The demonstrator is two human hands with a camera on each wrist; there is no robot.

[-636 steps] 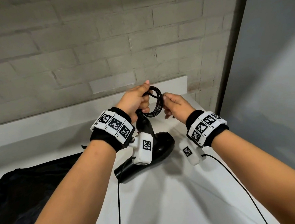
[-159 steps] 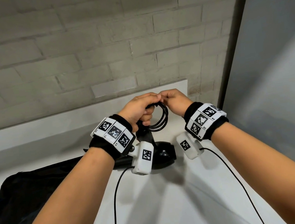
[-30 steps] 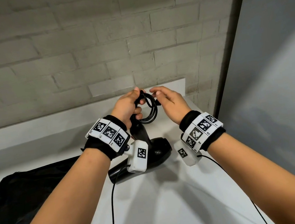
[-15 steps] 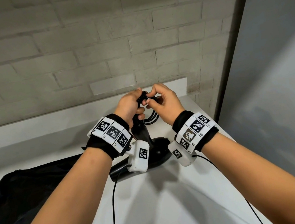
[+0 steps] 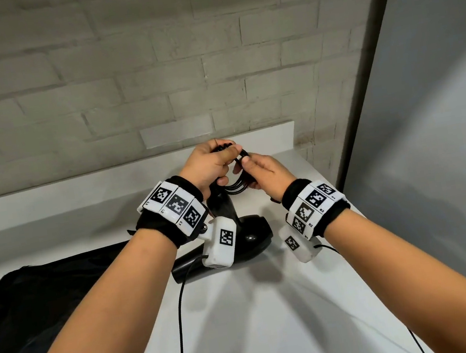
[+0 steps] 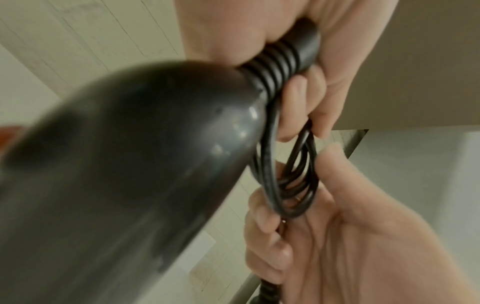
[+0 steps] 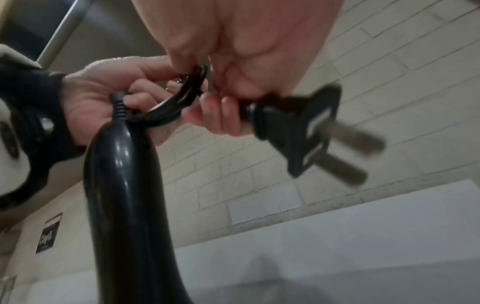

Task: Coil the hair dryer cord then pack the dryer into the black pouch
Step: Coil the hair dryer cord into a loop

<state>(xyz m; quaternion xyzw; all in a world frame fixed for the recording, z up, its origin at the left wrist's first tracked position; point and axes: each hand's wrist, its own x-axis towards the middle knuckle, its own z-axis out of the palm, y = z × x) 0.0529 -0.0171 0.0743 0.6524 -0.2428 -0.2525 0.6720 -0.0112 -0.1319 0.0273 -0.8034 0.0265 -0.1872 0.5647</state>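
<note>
Presently, the coiled cord is pinched between left hand and right hand, its plug gripped by the right fingers and projecting beyond them, away from the dryer handle.

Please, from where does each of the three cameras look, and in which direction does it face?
Head: on the head, facing forward-down at the dryer, pouch, counter; both forearms show.
Left wrist: under the left hand, facing the coil; both hands show.
Right wrist: under the right hand, facing the plug; both hands show.
Shared: dryer, coil.

arms bare | black wristbands | white tag blocks | white wrist cameras
</note>
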